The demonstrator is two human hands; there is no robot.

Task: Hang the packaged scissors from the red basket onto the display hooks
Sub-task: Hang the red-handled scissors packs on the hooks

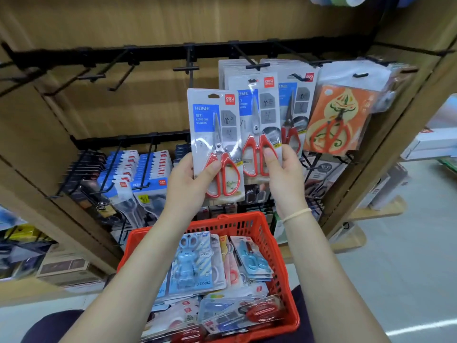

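My left hand (190,179) grips a pack of red-handled scissors (215,134) by its lower part and holds it upright in front of the display, off any hook. My right hand (284,174) pinches the bottom of a like pack (257,125) that hangs with several others on a black hook (252,63). Below, the red basket (279,246) holds several packs of blue and red scissors (195,263). Left of the hanging packs, a black hook (188,66) stands bare.
More bare hooks (116,70) run along the top black rail to the left. An orange scissors pack (336,120) hangs at the right. A lower rail carries blue-and-white packs (138,169). Cardboard boxes (66,266) lie low left, and the aisle floor (405,268) spreads right.
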